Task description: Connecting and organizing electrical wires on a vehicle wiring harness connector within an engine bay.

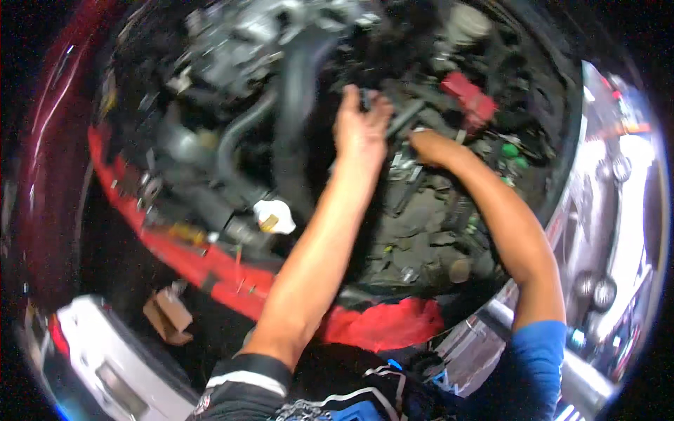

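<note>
An opened engine bay with hoses, wiring and metal parts lies before me. My left hand (363,130) reaches into its middle, thumb and fingers spread apart, beside a thick black hose (293,105). To its right my right hand (432,149) is bent down with curled fingers. What those fingers grip is hidden and blurred. A dark bar-shaped piece (406,119) slants between the two hands. Just below the right hand are small shiny metal parts (405,167), too smeared to name. A red block-shaped part (469,102) sits beyond that hand.
A white cap (274,217) stands left of my left forearm. Red body panel (239,284) and red cloth-like material (382,324) run along the near edge. A cardboard box (168,316) and a white car (116,365) are at lower left. Grey rough-surfaced material (425,217) lies between my arms.
</note>
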Demonstrator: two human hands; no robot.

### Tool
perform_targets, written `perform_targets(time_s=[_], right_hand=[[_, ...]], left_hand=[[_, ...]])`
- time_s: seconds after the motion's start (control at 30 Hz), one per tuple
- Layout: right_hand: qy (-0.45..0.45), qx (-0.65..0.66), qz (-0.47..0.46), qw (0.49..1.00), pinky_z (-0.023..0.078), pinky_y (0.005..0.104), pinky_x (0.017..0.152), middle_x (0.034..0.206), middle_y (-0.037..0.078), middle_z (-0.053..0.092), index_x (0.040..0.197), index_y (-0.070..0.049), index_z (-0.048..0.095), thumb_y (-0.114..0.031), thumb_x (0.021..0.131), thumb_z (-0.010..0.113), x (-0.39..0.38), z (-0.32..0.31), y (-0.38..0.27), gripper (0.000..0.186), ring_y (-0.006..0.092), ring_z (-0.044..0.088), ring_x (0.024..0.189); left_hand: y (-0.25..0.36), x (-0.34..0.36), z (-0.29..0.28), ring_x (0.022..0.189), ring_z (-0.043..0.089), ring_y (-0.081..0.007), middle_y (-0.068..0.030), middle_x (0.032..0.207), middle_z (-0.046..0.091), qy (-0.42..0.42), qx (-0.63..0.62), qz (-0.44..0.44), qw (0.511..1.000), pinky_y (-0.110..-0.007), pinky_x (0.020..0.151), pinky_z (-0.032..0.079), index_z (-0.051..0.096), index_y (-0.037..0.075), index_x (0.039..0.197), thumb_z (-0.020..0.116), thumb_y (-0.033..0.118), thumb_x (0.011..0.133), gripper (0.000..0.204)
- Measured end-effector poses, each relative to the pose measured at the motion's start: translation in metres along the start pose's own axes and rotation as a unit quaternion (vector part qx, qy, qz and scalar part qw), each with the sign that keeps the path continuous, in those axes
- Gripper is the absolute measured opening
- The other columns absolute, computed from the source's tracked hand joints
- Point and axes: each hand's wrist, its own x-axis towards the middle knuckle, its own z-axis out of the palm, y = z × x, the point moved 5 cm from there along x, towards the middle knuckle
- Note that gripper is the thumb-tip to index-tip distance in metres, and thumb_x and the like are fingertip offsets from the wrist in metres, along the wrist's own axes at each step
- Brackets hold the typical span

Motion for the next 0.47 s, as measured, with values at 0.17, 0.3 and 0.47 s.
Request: perform_targets(time_s=[0.17, 0.3, 0.47], right_hand=[[0.023, -0.006, 0.004, 1.0, 0.053, 0.0523, 0.102, 0.12, 0.028, 0.071, 0.133, 0.001, 0.059, -0.015, 0.074, 0.09, -0.007, 0.006, 0.045, 0.069, 0.0475, 0.066, 0.115], [-0.015, -0.087, -0.157, 0.984, 0.046, 0.0522, 0.113, 0.139, 0.03, 0.062, 0.142, 0.003, 0.056, -0.027, 0.103, 0.055, -0.002, -0.052, -0.084, 0.049, 0.0449, 0.057, 0.134], [0.189, -0.016, -0.056, 0.98, 0.048, 0.0502, 0.105, 0.129, 0.031, 0.063, 0.14, 0.004, 0.054, -0.025, 0.095, 0.073, -0.066, -0.091, -0.071, 0.056, 0.0504, 0.058, 0.123]], left_hand=[[-0.037, -0.048, 0.031, 0.111, 0.06, -0.0333, -0.0185, 0.119, 0.057, 0.064, -0.011, -0.029, 0.997, -0.05, 0.098, 0.054, 0.045, 0.001, 0.142, 0.06, 0.056, 0.104, 0.069], [-0.014, -0.132, 0.006, 0.098, 0.064, -0.0221, -0.0071, 0.11, 0.062, -0.105, 0.11, 0.052, 0.987, -0.042, 0.086, 0.057, 0.049, 0.006, 0.144, 0.06, 0.041, 0.107, 0.052], [0.015, -0.317, -0.006, 0.104, 0.069, -0.0183, -0.0091, 0.119, 0.07, -0.457, 0.309, -0.202, 0.809, -0.035, 0.089, 0.058, 0.044, 0.006, 0.154, 0.063, 0.027, 0.107, 0.055]])
